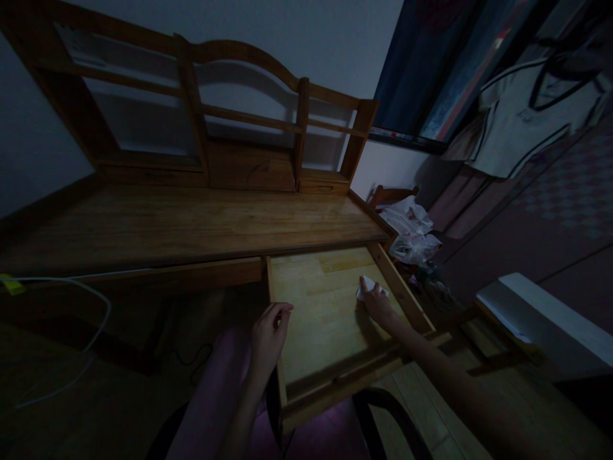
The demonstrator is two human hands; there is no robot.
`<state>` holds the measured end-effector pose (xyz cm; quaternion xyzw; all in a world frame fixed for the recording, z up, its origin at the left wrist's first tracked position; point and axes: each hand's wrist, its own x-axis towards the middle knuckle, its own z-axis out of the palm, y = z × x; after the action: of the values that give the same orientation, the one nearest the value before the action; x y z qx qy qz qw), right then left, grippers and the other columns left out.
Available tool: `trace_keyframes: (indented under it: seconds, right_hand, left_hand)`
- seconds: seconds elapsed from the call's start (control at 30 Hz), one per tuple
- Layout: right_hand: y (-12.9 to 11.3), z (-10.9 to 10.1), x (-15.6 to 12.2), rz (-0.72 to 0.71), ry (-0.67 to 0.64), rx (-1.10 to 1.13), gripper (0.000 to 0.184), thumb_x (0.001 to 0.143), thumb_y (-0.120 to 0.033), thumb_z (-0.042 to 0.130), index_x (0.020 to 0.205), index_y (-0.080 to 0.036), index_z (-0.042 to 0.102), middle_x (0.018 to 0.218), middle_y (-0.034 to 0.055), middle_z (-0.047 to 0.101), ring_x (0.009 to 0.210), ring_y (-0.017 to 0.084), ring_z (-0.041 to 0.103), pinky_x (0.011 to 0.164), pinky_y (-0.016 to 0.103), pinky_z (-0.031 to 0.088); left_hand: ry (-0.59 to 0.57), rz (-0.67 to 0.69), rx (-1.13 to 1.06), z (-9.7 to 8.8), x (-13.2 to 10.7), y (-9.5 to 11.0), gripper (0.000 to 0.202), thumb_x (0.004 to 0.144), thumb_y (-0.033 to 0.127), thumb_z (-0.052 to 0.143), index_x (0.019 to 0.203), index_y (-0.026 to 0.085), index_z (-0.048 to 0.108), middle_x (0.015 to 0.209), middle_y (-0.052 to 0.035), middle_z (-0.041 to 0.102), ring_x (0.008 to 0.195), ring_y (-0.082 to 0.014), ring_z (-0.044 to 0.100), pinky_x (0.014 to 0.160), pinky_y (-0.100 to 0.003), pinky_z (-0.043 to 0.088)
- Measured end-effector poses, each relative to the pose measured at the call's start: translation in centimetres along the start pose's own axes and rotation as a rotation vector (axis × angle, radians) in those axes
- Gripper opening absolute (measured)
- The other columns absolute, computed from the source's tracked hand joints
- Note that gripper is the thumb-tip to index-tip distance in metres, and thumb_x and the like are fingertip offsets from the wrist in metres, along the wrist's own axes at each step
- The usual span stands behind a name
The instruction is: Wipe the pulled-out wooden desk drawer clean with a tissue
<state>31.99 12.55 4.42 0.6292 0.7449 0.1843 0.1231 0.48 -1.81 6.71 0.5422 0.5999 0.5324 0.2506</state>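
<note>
A wooden drawer is pulled out of the desk, and its pale bottom board shows. Inside it, toward the right side, my right hand presses a crumpled white tissue or cloth against the bottom. The fingers lie over the white piece, so part of it is hidden. My left hand is by the drawer's left side wall, with its fingers curled in and the thumb close to the index finger. Nothing shows in that hand.
Behind the drawer stretches the wooden desktop, with a shelf unit at its back. White plastic bags sit to the right. A white cable loops at the left. A white box-like object stands at right.
</note>
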Motion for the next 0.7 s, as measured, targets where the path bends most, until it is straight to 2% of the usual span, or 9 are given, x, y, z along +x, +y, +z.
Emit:
trace_keyframes:
  seconds: [0.1, 0.23, 0.4, 0.57, 0.7]
  right_hand:
    - [0.6, -0.1, 0.1, -0.05, -0.012, -0.001, 0.078, 0.089, -0.01, 0.04, 0.158, -0.013, 0.003, 0.122, 0.0335, 0.056, 0.097, 0.03, 0.067, 0.081, 0.042, 0.053]
    - [0.4, 0.3, 0.1, -0.022, -0.009, -0.004, 0.076, 0.09, -0.008, 0.039, 0.158, -0.011, 0.006, 0.114, 0.0328, 0.059, 0.091, 0.03, 0.068, 0.073, 0.041, 0.054]
    - [-0.6, 0.7, -0.9, -0.047, -0.008, 0.008, 0.071, 0.086, -0.002, 0.037, 0.155, -0.003, 0.02, 0.102, 0.0307, 0.064, 0.091, 0.032, 0.067, 0.07, 0.043, 0.055]
    - [-0.7, 0.6, -2.9, -0.205, 0.013, 0.048, 0.068, 0.08, 0.002, 0.039, 0.147, 0.005, 0.031, 0.116, 0.0357, 0.061, 0.109, 0.038, 0.064, 0.082, 0.053, 0.055]
    - [-1.5, 0.2, -4.6, -0.388, 0.015, 0.103, 0.076, 0.073, 0.004, 0.044, 0.148, 0.003, 0.03, 0.131, 0.0329, 0.056, 0.123, 0.037, 0.057, 0.095, 0.052, 0.052]
  left_hand:
    - [-0.005, -0.007, -0.004, 0.0, 0.0, 0.0, 0.023, 0.095, 0.033, 0.047, 0.092, 0.024, 0.068, 0.099, -0.0036, 0.071, 0.092, -0.0193, 0.067, 0.079, -0.027, 0.049]
    - [-0.016, -0.004, -0.01, 0.0, 0.2, -0.1, 0.023, 0.096, 0.033, 0.047, 0.093, 0.023, 0.067, 0.1, -0.0035, 0.071, 0.093, -0.019, 0.066, 0.081, -0.028, 0.049]
    - [-0.009, 0.011, 0.0, 0.0, 0.1, -0.3, 0.024, 0.096, 0.034, 0.047, 0.093, 0.023, 0.068, 0.099, -0.0032, 0.071, 0.093, -0.0193, 0.066, 0.081, -0.028, 0.049]
    - [-0.008, 0.019, 0.009, -0.1, 0.0, -0.3, 0.025, 0.096, 0.034, 0.046, 0.093, 0.023, 0.068, 0.099, -0.0037, 0.072, 0.094, -0.0199, 0.067, 0.081, -0.028, 0.05]
    - [-0.01, 0.014, 0.011, 0.1, 0.1, -0.5, 0.025, 0.095, 0.036, 0.046, 0.094, 0.023, 0.068, 0.1, -0.0041, 0.072, 0.093, -0.0199, 0.068, 0.082, -0.029, 0.05]
